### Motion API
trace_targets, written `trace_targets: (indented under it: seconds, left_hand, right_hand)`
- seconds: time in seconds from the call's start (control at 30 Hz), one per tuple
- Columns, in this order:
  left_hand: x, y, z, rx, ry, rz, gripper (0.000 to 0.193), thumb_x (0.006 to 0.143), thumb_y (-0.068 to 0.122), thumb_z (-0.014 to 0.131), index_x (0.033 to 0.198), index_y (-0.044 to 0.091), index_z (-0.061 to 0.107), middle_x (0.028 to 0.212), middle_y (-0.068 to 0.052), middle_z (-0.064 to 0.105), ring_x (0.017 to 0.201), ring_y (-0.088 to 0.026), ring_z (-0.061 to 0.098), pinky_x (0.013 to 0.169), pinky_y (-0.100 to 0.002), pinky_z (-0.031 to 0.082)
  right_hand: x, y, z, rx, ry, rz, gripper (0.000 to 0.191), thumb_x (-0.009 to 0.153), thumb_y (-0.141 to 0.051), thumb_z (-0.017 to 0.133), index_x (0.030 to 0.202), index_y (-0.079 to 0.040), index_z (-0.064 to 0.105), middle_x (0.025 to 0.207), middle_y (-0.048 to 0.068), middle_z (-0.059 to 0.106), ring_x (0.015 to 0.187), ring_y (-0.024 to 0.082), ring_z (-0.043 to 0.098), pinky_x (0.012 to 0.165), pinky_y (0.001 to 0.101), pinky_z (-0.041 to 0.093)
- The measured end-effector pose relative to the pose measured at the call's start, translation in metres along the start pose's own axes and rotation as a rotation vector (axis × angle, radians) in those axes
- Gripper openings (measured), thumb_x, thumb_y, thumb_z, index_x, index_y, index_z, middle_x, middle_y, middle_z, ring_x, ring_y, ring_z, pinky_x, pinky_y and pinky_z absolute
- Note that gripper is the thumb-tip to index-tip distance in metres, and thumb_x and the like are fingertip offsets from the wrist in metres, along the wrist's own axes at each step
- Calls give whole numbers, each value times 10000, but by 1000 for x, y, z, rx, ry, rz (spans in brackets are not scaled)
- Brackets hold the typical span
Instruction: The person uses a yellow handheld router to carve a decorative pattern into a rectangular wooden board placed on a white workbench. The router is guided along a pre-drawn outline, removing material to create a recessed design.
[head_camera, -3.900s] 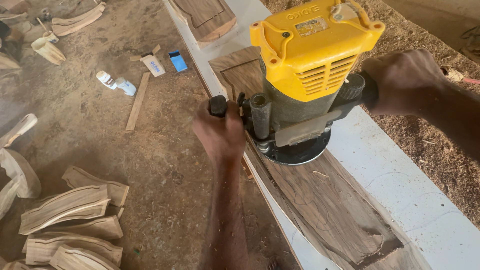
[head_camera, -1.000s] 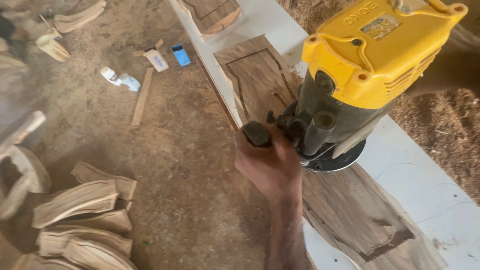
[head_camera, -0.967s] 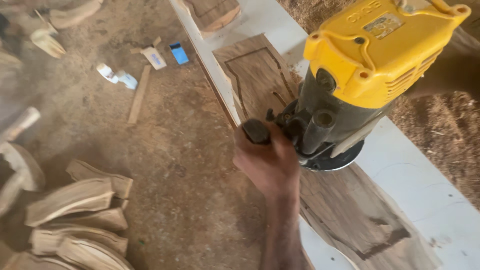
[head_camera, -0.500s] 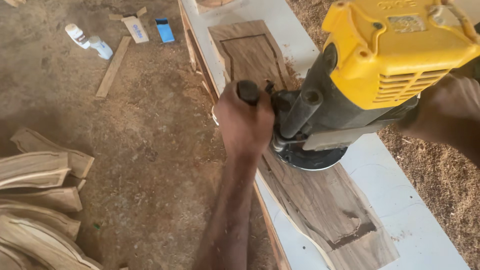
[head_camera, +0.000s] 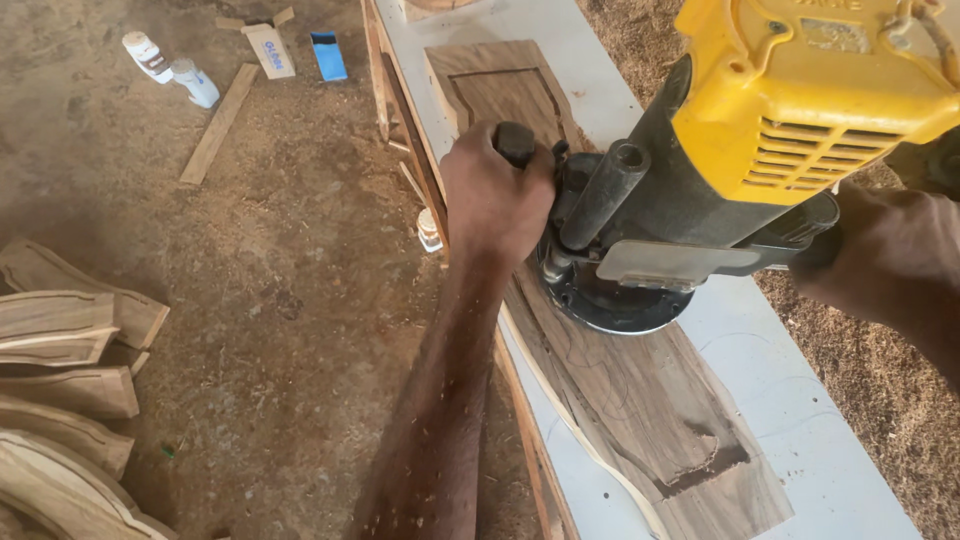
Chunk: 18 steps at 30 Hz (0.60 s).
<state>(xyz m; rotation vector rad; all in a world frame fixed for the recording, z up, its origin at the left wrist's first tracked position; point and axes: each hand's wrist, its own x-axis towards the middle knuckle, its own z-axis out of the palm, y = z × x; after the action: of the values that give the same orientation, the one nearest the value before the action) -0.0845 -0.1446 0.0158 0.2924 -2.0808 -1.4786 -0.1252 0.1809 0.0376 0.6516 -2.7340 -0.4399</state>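
Both hands' fingers wrap the yellow router's (head_camera: 720, 150) black knobs above a grainy, dark wooden board (head_camera: 640, 390).

The router (head_camera: 690, 200) stands on the wooden panel (head_camera: 640, 380) atop the bench (head_camera: 800, 400); carved pieces (head_camera: 60, 400) lie on the floor to the left.

The router (head_camera: 720, 170) had a matt yellow plastic housing over dull grey metal; beneath it lay a dark, grainy wooden board (head_camera: 640, 390) on a smooth white bench (head_camera: 800, 420).
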Motion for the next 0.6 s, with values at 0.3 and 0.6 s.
trace_targets:
  seconds: [0.3,0.6]
  left_hand:
    - [5,-4,2,-5,-15,40,72,772,94,636,745,30,615,648,-104,673,579,-233,650,565,-387,524]
    - [17,-16,7,4,-169,-7,120,818,87,636,711,87,583,597,-22,601,508,-147,578,447,-338,480]
  right_hand:
    - [-2,-5,-4,-33,-71,51,192,858,-254,708,925,-76,681,627,40,688,433,114,628,452,273,542]
    - [-15,1,9,-16,-47,59,168,853,-171,679,967,-51,704,643,41,699,411,117,634,419,270,547]
